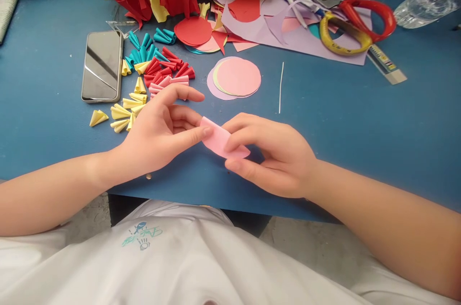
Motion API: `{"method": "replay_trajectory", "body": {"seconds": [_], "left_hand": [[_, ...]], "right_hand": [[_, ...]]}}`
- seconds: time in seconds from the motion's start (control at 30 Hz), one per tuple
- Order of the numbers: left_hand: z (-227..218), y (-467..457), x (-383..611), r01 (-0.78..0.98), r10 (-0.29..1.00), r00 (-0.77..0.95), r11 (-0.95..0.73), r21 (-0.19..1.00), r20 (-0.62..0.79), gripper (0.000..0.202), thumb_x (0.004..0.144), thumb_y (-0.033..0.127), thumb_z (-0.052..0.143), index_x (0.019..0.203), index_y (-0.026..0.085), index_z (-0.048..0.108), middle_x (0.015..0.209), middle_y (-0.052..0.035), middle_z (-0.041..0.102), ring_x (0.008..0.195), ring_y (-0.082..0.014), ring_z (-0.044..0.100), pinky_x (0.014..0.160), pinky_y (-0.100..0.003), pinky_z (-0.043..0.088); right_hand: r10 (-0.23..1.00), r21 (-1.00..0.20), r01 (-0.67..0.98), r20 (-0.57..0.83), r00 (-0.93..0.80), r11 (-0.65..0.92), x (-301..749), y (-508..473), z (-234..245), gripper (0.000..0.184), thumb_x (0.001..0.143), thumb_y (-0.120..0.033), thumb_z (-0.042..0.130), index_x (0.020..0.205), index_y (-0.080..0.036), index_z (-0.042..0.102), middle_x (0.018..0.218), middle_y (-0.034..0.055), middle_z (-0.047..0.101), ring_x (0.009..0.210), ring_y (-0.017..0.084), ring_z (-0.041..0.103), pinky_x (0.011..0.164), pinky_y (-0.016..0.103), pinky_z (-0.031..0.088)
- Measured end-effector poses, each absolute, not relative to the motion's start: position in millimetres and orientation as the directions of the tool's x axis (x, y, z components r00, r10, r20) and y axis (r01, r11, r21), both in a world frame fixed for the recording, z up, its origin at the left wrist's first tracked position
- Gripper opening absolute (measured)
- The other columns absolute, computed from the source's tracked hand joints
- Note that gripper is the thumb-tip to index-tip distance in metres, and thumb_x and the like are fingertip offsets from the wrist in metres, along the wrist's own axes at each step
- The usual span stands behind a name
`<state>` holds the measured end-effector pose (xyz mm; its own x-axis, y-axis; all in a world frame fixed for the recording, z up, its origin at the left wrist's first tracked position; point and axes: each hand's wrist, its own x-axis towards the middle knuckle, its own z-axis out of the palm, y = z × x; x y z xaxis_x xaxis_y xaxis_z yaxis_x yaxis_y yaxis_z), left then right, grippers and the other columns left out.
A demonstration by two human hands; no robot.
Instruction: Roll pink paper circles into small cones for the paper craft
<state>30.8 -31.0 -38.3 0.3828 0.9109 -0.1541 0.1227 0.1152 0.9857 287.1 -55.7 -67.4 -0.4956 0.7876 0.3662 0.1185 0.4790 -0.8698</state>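
Both hands pinch one folded pink paper piece (222, 142) just above the blue tabletop (360, 117): the left hand (158, 134) closes thumb and forefinger on its left end, the right hand (273, 153) its fingers on the right end. It looks featherlight, thin and easily creased, so a light hold at the edges suits it. Beyond lie one phone (103, 66), two pairs of scissors (345, 12) and a stack of pastel paper circles (235, 78); the small folded cones (151, 74) are too many and overlapped to count.

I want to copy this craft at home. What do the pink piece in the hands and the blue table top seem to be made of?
Pink piece: looks like thin matte coloured paper; it bends softly between the left hand and right hand. Blue table top: smooth, slightly dull surface, perhaps laminate or painted board; the look leaves it open.
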Motion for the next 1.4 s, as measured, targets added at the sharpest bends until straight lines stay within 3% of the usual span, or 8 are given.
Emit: {"method": "replay_trajectory", "body": {"seconds": [0.13, 0.3, 0.4, 0.6, 0.73, 0.9, 1.17, 1.4], "left_hand": [[-38, -32, 30, 0.172, 0.904, 0.412, 0.048, 0.984, -0.116, 0.049, 0.092, 0.038, 0.099, 0.128, 0.024, 0.069, 0.099, -0.0025, 0.085, 0.102, -0.0264, 0.091, 0.093, -0.038, 0.076], [-41, -32, 32, 0.151, 0.899, 0.420, 0.067, 0.986, -0.125, 0.047, 0.092, 0.043, 0.101, 0.125, 0.022, 0.074, 0.102, -0.0048, 0.088, 0.104, -0.0269, 0.091, 0.095, -0.038, 0.077], [-42, -32, 34, 0.148, 0.900, 0.412, 0.086, 0.985, -0.140, 0.046, 0.089, 0.048, 0.104, 0.117, 0.020, 0.081, 0.106, -0.0066, 0.089, 0.103, -0.0268, 0.090, 0.097, -0.040, 0.078], [-43, -32, 37, 0.251, 0.892, 0.432, 0.020, 0.968, -0.130, 0.037, 0.094, 0.053, 0.099, 0.112, 0.022, 0.093, 0.107, -0.0076, 0.092, 0.103, -0.0293, 0.089, 0.098, -0.043, 0.077], [-42, -31, 35, 0.260, 0.884, 0.460, -0.046, 0.965, -0.081, 0.029, 0.098, 0.047, 0.094, 0.114, 0.023, 0.095, 0.109, -0.0081, 0.093, 0.103, -0.0291, 0.090, 0.097, -0.042, 0.077], [-44, -33, 33, 0.223, 0.876, 0.474, -0.025, 0.974, -0.086, 0.030, 0.101, 0.043, 0.091, 0.123, 0.022, 0.094, 0.112, -0.0078, 0.093, 0.100, -0.0259, 0.090, 0.095, -0.039, 0.078], [-45, -33, 36, 0.181, 0.851, 0.496, 0.096, 0.979, -0.175, 0.043, 0.091, 0.058, 0.102, 0.114, 0.023, 0.090, 0.106, -0.0059, 0.092, 0.098, -0.0264, 0.090, 0.095, -0.040, 0.078], [-44, -35, 34, 0.216, 0.857, 0.507, -0.022, 0.976, -0.093, 0.037, 0.099, 0.055, 0.095, 0.117, 0.023, 0.093, 0.103, -0.0059, 0.092, 0.094, -0.0245, 0.090, 0.089, -0.035, 0.078]], "right_hand": [[0.930, -0.972, 0.158, 0.109, -0.352, 0.174, 283, -60, -64, 0.017, 0.109, -0.039, 0.082, 0.106, -0.030, 0.069, 0.103, 0.0051, 0.088, 0.088, 0.025, 0.084, 0.078, 0.041, 0.071], [0.942, -0.987, 0.145, -0.111, -0.318, -0.067, 276, -61, -58, 0.023, 0.097, -0.038, 0.096, 0.109, -0.028, 0.079, 0.103, 0.0057, 0.090, 0.092, 0.029, 0.090, 0.085, 0.044, 0.079], [0.932, -0.982, 0.115, -0.178, -0.316, -0.149, 274, -61, -53, 0.034, 0.089, -0.046, 0.105, 0.099, -0.027, 0.078, 0.089, 0.0033, 0.087, 0.082, 0.027, 0.088, 0.076, 0.040, 0.077], [0.941, -0.982, 0.163, -0.143, -0.307, -0.096, 275, -59, -52, 0.046, 0.088, -0.067, 0.102, 0.087, -0.027, 0.079, 0.086, 0.0028, 0.085, 0.077, 0.024, 0.082, 0.070, 0.037, 0.072], [0.940, -0.976, 0.182, -0.173, -0.294, -0.122, 277, -58, -56, 0.048, 0.087, -0.070, 0.102, 0.087, -0.027, 0.083, 0.079, 0.0033, 0.083, 0.068, 0.023, 0.078, 0.061, 0.036, 0.068], [0.943, -0.979, 0.153, -0.177, -0.282, -0.138, 276, -59, -53, 0.049, 0.087, -0.072, 0.102, 0.086, -0.027, 0.083, 0.080, 0.0039, 0.084, 0.072, 0.025, 0.082, 0.068, 0.039, 0.073], [0.951, -0.981, 0.131, -0.175, -0.254, -0.146, 276, -60, -53, 0.055, 0.084, -0.078, 0.102, 0.084, -0.027, 0.081, 0.081, 0.0046, 0.085, 0.072, 0.025, 0.082, 0.067, 0.040, 0.073], [0.950, -0.969, 0.193, -0.200, -0.238, -0.155, 277, -60, -52, 0.055, 0.082, -0.079, 0.103, 0.082, -0.028, 0.082, 0.075, 0.0021, 0.082, 0.063, 0.023, 0.079, 0.061, 0.039, 0.071]]}}
